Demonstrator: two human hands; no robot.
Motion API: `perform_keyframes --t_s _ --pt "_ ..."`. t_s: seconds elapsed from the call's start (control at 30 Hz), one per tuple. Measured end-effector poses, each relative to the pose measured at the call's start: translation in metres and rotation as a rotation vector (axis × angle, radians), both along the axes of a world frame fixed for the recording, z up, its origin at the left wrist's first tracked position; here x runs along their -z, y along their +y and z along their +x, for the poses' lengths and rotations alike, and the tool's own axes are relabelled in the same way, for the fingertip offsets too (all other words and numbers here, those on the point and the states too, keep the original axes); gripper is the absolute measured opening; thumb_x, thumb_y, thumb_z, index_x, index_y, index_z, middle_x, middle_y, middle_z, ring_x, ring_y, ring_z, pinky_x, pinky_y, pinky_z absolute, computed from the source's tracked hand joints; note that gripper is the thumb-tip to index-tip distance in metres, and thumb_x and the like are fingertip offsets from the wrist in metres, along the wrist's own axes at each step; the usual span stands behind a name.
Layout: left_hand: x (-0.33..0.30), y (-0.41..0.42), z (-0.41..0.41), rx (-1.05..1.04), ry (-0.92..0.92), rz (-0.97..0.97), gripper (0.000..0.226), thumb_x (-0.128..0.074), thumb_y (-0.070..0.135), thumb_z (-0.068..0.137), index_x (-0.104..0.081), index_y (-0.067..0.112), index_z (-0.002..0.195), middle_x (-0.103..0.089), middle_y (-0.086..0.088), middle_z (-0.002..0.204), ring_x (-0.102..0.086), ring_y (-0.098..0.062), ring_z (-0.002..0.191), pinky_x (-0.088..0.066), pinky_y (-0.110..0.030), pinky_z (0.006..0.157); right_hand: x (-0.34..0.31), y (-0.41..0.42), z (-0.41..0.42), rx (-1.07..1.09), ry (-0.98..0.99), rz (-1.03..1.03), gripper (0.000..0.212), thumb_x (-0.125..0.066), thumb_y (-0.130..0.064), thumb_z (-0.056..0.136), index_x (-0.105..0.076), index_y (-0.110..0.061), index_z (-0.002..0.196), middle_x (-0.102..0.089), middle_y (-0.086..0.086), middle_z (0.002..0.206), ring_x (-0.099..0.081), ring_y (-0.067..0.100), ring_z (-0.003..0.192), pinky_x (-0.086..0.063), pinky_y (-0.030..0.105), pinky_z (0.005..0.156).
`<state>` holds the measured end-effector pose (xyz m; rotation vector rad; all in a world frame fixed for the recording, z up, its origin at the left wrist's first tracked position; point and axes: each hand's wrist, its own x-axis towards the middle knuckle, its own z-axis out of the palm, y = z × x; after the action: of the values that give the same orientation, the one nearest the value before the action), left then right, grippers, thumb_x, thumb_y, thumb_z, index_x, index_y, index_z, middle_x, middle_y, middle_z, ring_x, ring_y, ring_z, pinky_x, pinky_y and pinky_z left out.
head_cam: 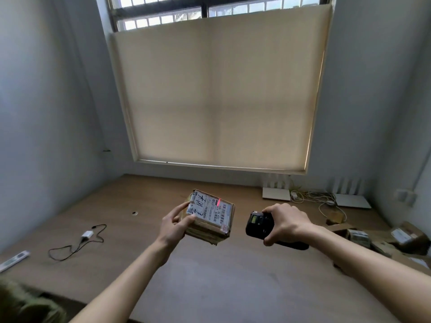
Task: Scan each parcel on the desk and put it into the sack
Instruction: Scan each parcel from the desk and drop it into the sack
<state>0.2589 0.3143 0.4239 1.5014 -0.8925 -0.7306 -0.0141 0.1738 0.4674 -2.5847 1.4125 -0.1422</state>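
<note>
Head view: left hand [173, 223] holds a parcel [210, 216] up above the middle of the worktop [210, 276], thumb on its labelled top face and fingers [179, 209] curled round its near-left edge. A short red scan line shows on the label [207, 209] near the far edge. Right hand [285, 223] grips a black scanner [258, 226] just right of the parcel, a small gap between them, its head turned toward the label.

More parcels [396, 241] lie in a heap at the worktop's right edge, well apart from the held one. Two white routers [276, 193] and a tangle of cables [312, 197] sit along the back edge under the blind [217, 96]. On the left, a charger [87, 234] with its black cord lies near a remote [14, 261] at the left edge. Bare wood lies between the arms and across the near middle. A blurred olive shape fills the bottom-left corner; I cannot tell what it is.
</note>
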Motion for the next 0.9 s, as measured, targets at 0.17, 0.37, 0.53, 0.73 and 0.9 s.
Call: perform_keyframes --t_s 0.17,0.37,0.53,0.73,0.9 --pt "-0.006 0.026 0.032 -0.036 -0.005 -0.004 0.041 -0.066 0.019 0.094 -0.059 0.037 0.13 -0.07 -0.014 0.111 -0.067 -0.028 0.105 -0.054 -0.032 0.079 -0.006 0.02 0.036 -0.019 0.048 -0.025 0.061 -0.09 -0.049 0.056 -0.07 -0.033 0.111 -0.068 -0.008 0.099 -0.062 0.017 0.089 -0.043 0.027 0.066" --pt "-0.006 0.051 0.06 -0.071 0.001 -0.011 0.043 -0.066 0.019 0.094 -0.06 0.035 0.133 -0.07 -0.011 0.112 -0.067 -0.024 0.104 -0.055 -0.034 0.083 -0.012 0.041 0.069 -0.038 0.046 -0.056 0.056 -0.089 -0.048 0.055 -0.071 -0.032 0.105 -0.068 -0.007 0.095 -0.062 0.019 0.088 -0.042 0.027 0.065" --pt "-0.003 0.067 0.081 -0.097 0.017 -0.011 0.043 -0.067 0.018 0.094 -0.061 0.035 0.132 -0.072 -0.009 0.11 -0.069 -0.02 0.099 -0.054 -0.027 0.072 -0.018 0.054 0.091 -0.051 0.049 -0.074 0.049 -0.088 -0.047 0.052 -0.067 -0.032 0.094 -0.063 -0.009 0.084 -0.06 0.019 0.081 -0.034 0.025 0.055" --pt "-0.001 0.092 0.113 -0.136 0.032 -0.031 0.043 -0.066 0.021 0.094 -0.06 0.036 0.133 -0.072 -0.007 0.109 -0.07 -0.017 0.096 -0.054 -0.023 0.068 -0.015 0.067 0.125 -0.063 -0.006 -0.016 0.055 -0.086 -0.053 0.049 -0.067 -0.033 0.096 -0.066 -0.011 0.086 -0.063 0.017 0.082 -0.043 0.025 0.061" --pt "-0.003 0.138 0.155 -0.218 0.053 -0.043 0.047 -0.065 0.036 0.095 -0.05 0.04 0.139 -0.067 -0.008 0.114 -0.067 -0.02 0.101 -0.059 -0.033 0.074 -0.012 0.094 0.185 -0.167 -0.283 0.229 0.051 -0.093 -0.048 0.056 -0.07 -0.031 0.099 -0.073 -0.01 0.091 -0.069 0.008 0.084 -0.057 0.026 0.071"
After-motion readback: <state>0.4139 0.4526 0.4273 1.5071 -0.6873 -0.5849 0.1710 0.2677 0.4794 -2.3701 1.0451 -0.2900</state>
